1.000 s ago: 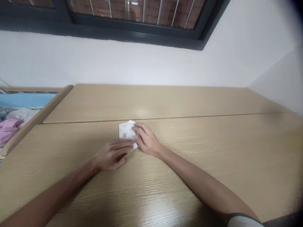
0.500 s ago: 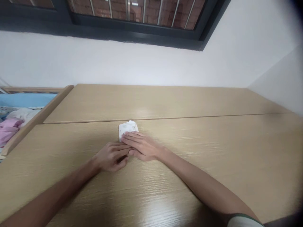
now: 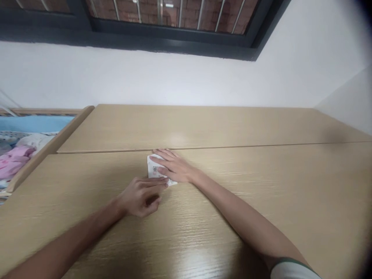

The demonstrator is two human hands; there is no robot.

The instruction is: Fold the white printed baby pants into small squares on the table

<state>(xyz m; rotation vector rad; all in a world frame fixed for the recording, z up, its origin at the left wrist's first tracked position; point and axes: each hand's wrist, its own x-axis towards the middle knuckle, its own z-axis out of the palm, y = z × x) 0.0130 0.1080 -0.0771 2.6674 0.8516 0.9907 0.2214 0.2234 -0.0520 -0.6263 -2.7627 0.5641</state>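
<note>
A small white folded paper (image 3: pixel 153 169) with faint print lies on the wooden table (image 3: pixel 232 217), just in front of the seam between two boards. My right hand (image 3: pixel 172 166) lies flat on top of it, fingers stretched out to the left and pressing it down, covering most of its right side. My left hand (image 3: pixel 141 192) rests on the table just below the paper, its index finger extended and touching the paper's near edge, the other fingers curled under.
A white wall and a dark-framed window (image 3: pixel 174 23) with bars rise behind the table. To the left, beyond a wooden rail (image 3: pixel 52 145), lies a bed with blue and pink bedding (image 3: pixel 17 161).
My right hand slid back toward me over the paper, then moved forward again to lie flat on its far part. The left hand stayed nearly still at the paper's near edge.
</note>
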